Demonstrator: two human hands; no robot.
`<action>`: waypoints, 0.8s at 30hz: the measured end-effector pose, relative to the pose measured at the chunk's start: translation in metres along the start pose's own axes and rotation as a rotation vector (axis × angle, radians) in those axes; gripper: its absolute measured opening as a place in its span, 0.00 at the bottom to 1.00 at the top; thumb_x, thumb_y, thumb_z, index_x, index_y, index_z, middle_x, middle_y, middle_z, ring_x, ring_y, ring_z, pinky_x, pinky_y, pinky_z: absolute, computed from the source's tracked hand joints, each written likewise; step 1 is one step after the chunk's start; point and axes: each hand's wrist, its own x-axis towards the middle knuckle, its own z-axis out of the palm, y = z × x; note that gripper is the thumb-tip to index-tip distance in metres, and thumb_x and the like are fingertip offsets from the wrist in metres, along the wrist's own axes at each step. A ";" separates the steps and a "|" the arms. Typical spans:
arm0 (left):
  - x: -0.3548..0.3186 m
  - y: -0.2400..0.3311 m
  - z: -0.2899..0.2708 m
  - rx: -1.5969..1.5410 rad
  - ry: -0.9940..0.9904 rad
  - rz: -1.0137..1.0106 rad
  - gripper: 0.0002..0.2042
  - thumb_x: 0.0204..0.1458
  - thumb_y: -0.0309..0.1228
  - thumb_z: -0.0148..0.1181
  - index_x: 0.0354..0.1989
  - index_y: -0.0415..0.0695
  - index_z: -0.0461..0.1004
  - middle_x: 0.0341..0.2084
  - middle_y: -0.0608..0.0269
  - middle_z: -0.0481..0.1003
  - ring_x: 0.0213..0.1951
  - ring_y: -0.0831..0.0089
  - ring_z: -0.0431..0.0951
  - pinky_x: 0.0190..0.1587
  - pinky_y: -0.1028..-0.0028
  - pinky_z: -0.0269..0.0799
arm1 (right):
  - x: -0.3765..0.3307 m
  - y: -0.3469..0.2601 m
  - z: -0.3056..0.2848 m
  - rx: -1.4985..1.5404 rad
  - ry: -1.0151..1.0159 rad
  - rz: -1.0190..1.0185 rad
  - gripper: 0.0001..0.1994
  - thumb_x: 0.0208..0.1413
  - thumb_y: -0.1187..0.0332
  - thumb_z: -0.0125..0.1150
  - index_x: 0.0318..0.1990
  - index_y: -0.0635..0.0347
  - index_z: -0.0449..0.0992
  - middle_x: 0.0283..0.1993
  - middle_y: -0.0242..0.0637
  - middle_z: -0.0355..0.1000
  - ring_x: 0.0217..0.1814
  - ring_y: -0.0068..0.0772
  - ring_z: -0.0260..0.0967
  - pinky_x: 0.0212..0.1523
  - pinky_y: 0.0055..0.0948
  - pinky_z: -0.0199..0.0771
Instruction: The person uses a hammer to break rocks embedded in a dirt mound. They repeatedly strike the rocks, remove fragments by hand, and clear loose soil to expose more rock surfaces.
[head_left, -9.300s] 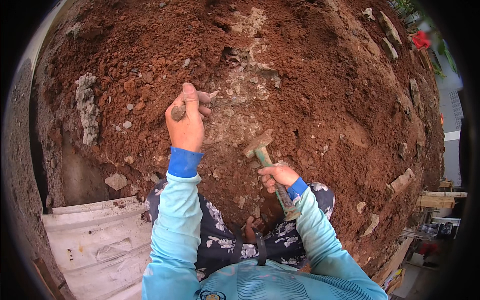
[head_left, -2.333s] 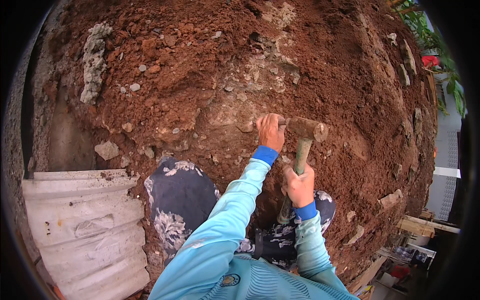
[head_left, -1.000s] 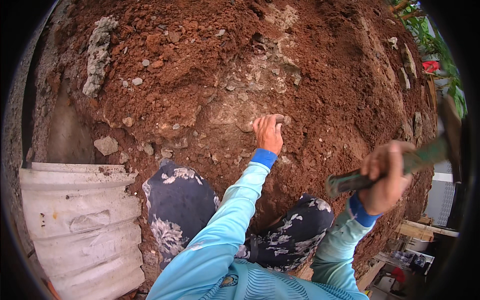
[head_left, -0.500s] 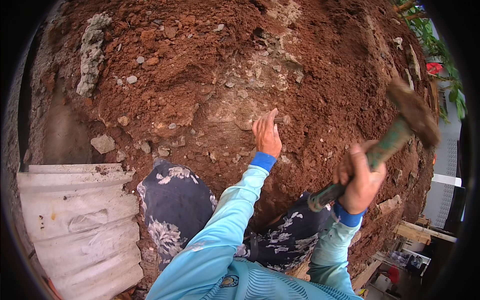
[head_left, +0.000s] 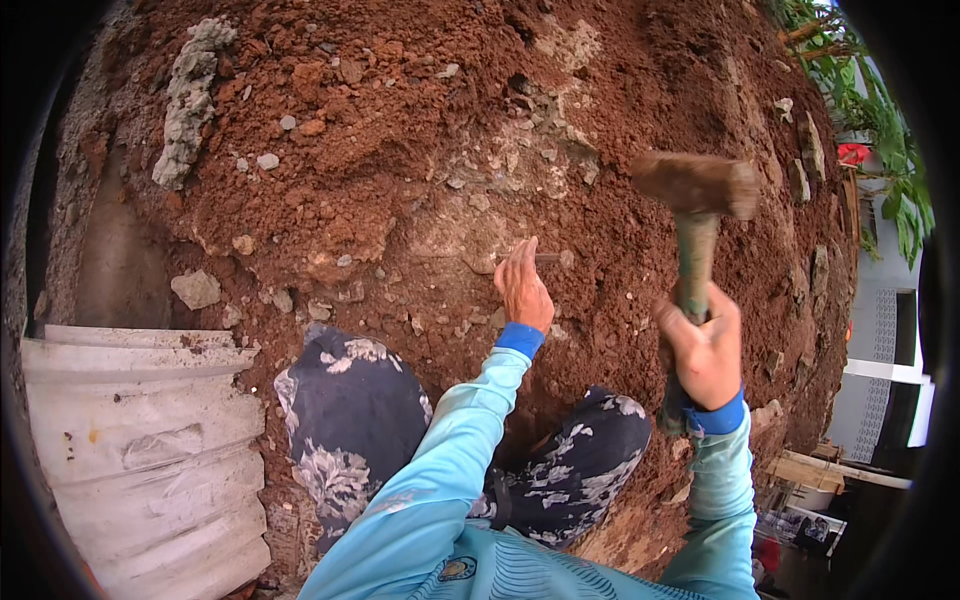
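Both hands [head_left: 522, 287] [head_left: 703, 345] reach forward, one gripping a hammer [head_left: 695, 188].

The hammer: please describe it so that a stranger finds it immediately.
From the white corrugated sheet, look right to the right grip. It holds the hammer, whose broad brown head sets it apart from the thin rod at the left grip.

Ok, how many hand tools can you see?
2: a hammer in the right hand, and a chisel-like rod, partly hidden by the left hand holding it. Others may be hidden.
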 end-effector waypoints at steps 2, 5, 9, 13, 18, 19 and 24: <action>-0.003 0.000 -0.001 0.000 0.001 -0.007 0.31 0.51 0.15 0.46 0.66 0.47 0.56 0.62 0.53 0.62 0.65 0.58 0.58 0.67 0.55 0.46 | -0.001 -0.018 0.003 0.042 0.111 -0.162 0.10 0.58 0.73 0.60 0.26 0.60 0.68 0.18 0.24 0.63 0.17 0.15 0.58 0.18 0.19 0.55; -0.003 0.005 0.003 0.004 -0.001 -0.013 0.33 0.48 0.14 0.46 0.67 0.48 0.56 0.62 0.55 0.62 0.66 0.60 0.57 0.67 0.54 0.43 | 0.011 0.010 0.014 -0.047 0.188 -0.461 0.03 0.57 0.76 0.57 0.32 0.62 0.71 0.23 0.29 0.69 0.21 0.22 0.64 0.23 0.25 0.64; -0.012 0.008 0.005 0.059 -0.014 -0.005 0.36 0.45 0.12 0.46 0.67 0.49 0.56 0.62 0.56 0.61 0.68 0.62 0.55 0.67 0.54 0.41 | 0.012 0.085 0.001 -0.407 -0.290 -0.022 0.04 0.45 0.76 0.55 0.26 0.64 0.67 0.19 0.32 0.63 0.21 0.24 0.59 0.23 0.31 0.63; -0.006 0.006 -0.002 0.018 0.013 -0.050 0.37 0.44 0.12 0.46 0.67 0.49 0.56 0.64 0.57 0.60 0.69 0.63 0.53 0.67 0.55 0.40 | 0.010 0.018 -0.018 -0.268 -0.159 -0.081 0.03 0.48 0.75 0.56 0.28 0.65 0.70 0.19 0.28 0.62 0.21 0.19 0.56 0.22 0.25 0.58; -0.008 0.004 0.000 0.043 0.034 -0.049 0.38 0.43 0.11 0.46 0.68 0.50 0.55 0.64 0.60 0.60 0.69 0.65 0.52 0.66 0.54 0.41 | 0.012 -0.002 0.015 -0.018 0.162 -0.443 0.04 0.56 0.75 0.58 0.31 0.64 0.71 0.22 0.28 0.66 0.23 0.21 0.62 0.24 0.24 0.62; -0.007 0.010 0.003 0.040 0.021 -0.038 0.38 0.43 0.11 0.46 0.68 0.50 0.56 0.64 0.60 0.61 0.69 0.65 0.52 0.66 0.54 0.41 | 0.005 0.031 0.018 -0.135 0.177 -0.518 0.06 0.51 0.77 0.59 0.36 0.67 0.72 0.25 0.38 0.71 0.25 0.32 0.69 0.29 0.30 0.69; -0.021 0.005 -0.004 0.136 -0.019 -0.001 0.38 0.44 0.11 0.45 0.68 0.50 0.55 0.65 0.62 0.60 0.70 0.65 0.51 0.66 0.53 0.40 | -0.008 0.054 -0.011 -0.549 -0.342 0.050 0.13 0.43 0.77 0.58 0.39 0.68 0.74 0.23 0.56 0.67 0.28 0.54 0.71 0.36 0.40 0.71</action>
